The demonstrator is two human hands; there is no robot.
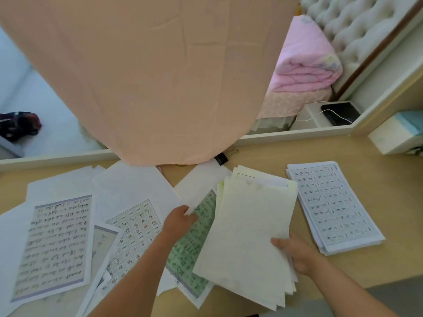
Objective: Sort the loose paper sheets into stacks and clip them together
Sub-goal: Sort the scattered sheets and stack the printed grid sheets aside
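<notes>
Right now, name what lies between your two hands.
In the head view, the green-printed sheet and the cream stack that the right hand grips lie between it and the left hand, which pinches a white sheet.

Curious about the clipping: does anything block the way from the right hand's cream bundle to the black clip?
Nothing upright: only a flat white sheet lies between the cream bundle and the black clip.
</notes>
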